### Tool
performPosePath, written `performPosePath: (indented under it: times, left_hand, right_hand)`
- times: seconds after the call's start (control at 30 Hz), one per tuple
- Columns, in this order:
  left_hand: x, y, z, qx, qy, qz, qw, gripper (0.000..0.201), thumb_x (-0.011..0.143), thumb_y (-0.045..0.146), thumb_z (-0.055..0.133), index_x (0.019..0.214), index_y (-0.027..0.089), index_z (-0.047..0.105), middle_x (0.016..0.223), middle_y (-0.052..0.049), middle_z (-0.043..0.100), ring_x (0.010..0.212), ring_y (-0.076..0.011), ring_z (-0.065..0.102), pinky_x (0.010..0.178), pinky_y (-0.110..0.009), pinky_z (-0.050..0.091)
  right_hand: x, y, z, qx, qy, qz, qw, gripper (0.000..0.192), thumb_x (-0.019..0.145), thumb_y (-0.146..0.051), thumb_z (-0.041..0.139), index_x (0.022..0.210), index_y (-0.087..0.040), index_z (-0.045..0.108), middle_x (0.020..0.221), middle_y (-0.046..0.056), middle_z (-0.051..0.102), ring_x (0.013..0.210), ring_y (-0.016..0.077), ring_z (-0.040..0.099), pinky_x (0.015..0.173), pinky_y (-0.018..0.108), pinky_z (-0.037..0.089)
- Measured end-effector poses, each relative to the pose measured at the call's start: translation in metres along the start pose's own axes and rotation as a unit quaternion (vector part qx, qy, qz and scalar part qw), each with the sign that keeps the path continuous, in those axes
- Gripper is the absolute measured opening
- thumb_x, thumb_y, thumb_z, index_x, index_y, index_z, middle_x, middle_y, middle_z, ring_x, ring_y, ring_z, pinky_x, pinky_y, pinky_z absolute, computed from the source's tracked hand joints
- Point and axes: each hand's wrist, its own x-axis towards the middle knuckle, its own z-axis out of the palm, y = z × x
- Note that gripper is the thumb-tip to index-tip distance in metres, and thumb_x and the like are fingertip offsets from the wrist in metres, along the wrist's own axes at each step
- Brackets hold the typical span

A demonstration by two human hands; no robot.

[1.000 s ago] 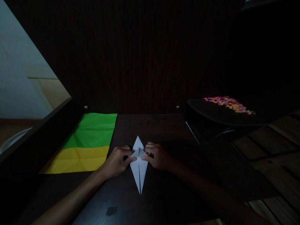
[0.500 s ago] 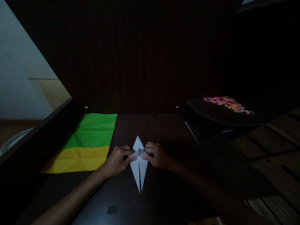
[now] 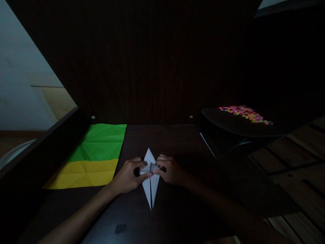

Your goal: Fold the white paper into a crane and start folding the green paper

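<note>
A creased green and yellow paper sheet [image 3: 95, 156] is lying on the dark wooden desk [image 3: 177, 210] at far left. My left hand [image 3: 127, 175] is pinching the folded white paper kite shape [image 3: 150, 181] at its middle; my right hand [image 3: 170, 169] is pinching opposite. Its long axis is running away from me, narrow tip pointing toward me.

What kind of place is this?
Probably a dim room at home: a dark wooden desk with white folded paper, green and yellow sheets, and a wooden floor.
</note>
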Motion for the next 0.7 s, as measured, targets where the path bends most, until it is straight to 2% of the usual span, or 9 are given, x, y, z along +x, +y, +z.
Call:
performPosePath:
  times: [0.17, 0.4, 0.7]
  left_hand:
    - [0.003, 0.005, 0.008, 0.032, -0.006, -0.030, 0.999, 0.029, 0.072, 0.042, 0.078, 0.078, 0.017, 0.066, 0.079, -0.003, 0.062, 0.079, -0.0217, 0.058, 0.072, -0.032, 0.043]
    - [0.003, 0.001, 0.009, 0.050, -0.030, -0.028, 0.998, 0.029, 0.076, 0.045, 0.074, 0.085, 0.019, 0.066, 0.086, -0.004, 0.064, 0.085, -0.0246, 0.059, 0.082, -0.038, 0.043]
    - [0.002, 0.003, 0.009, 0.056, -0.041, -0.037, 0.997, 0.030, 0.078, 0.044, 0.072, 0.095, 0.020, 0.066, 0.092, -0.005, 0.065, 0.092, -0.0275, 0.059, 0.086, -0.042, 0.041]
  right_hand:
    - [-0.001, 0.003, 0.001, -0.006, 0.013, -0.010, 1.000, 0.031, 0.077, -0.013, 0.071, 0.061, -0.019, 0.045, 0.065, -0.001, 0.049, 0.064, 0.0148, 0.048, 0.059, 0.027, 0.034]
    - [-0.002, 0.007, -0.008, 0.006, -0.006, 0.012, 1.000, 0.026, 0.072, -0.011, 0.078, 0.064, -0.017, 0.054, 0.066, -0.002, 0.053, 0.065, 0.0139, 0.050, 0.058, 0.024, 0.036]
    - [-0.002, 0.002, -0.013, 0.012, -0.015, 0.020, 1.000, 0.024, 0.074, -0.008, 0.073, 0.063, -0.017, 0.054, 0.064, -0.001, 0.054, 0.065, 0.0147, 0.051, 0.059, 0.025, 0.037]
